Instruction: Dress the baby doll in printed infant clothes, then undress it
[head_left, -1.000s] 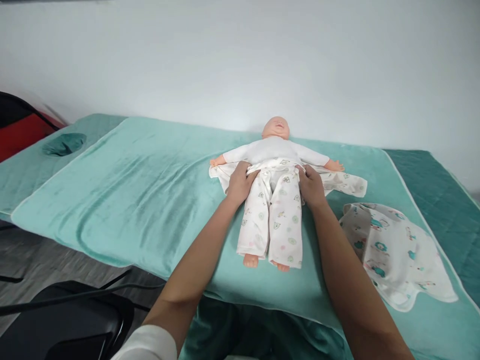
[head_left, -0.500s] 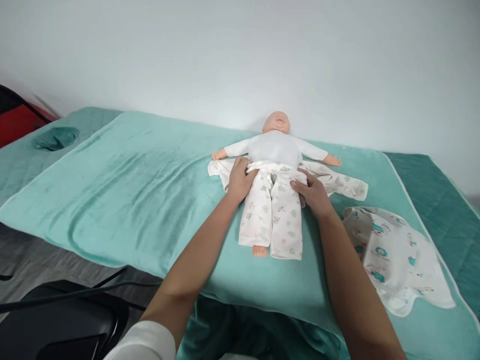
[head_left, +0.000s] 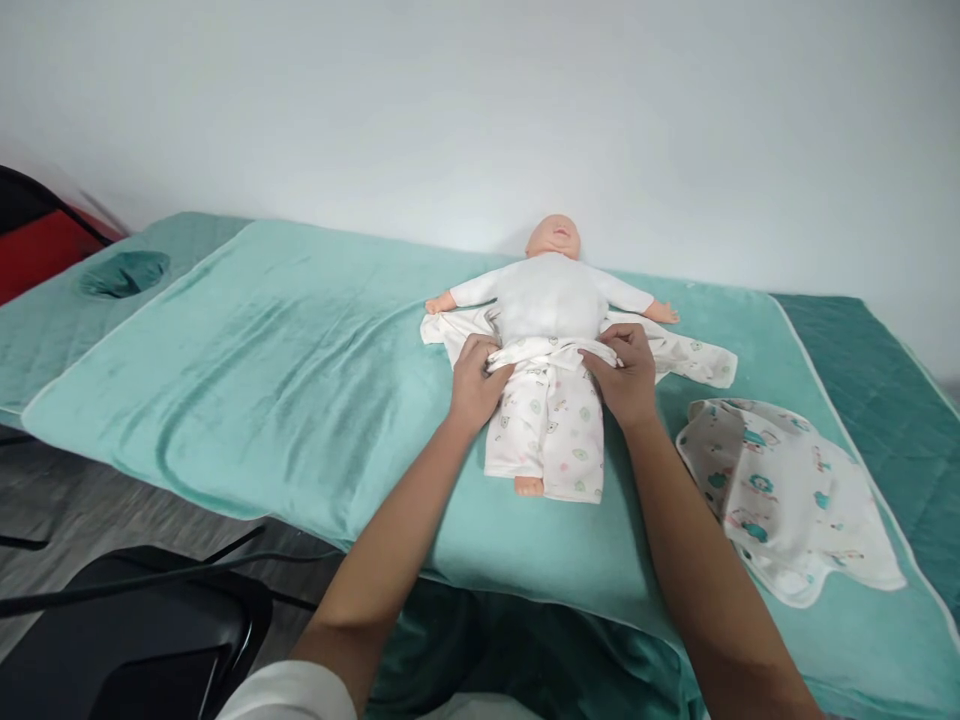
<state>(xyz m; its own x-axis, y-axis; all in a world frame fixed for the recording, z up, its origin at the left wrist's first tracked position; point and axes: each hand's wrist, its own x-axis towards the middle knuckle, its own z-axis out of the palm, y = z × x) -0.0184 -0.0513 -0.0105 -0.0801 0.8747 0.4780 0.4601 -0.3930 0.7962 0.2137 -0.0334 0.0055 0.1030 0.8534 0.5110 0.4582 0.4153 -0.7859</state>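
A baby doll (head_left: pixel 551 295) with a white cloth body lies on its back, head toward the wall and arms spread. Printed white baby pants (head_left: pixel 546 430) cover its legs, with one foot (head_left: pixel 529 487) showing at the hem. My left hand (head_left: pixel 478 380) pinches the waistband at the doll's hip on the left. At the opposite hip, my right hand (head_left: pixel 624 372) grips the same waistband, which is bunched between the two. A printed baby top (head_left: pixel 694 358) lies partly under the doll, its sleeves spread out to both sides.
The doll rests on a green padded bed (head_left: pixel 262 370) set against a white wall (head_left: pixel 480 110). A printed bib-like cloth (head_left: pixel 799 500) lies to the right, beside my right forearm. A black chair (head_left: pixel 142 630) stands at lower left, and a hole (head_left: pixel 126 273) shows at the bed's left end.
Both hands have bunched and folded the waistband of the pants, showing more of the doll's white belly. The hems sit slightly higher in view, and the view has shifted a little.
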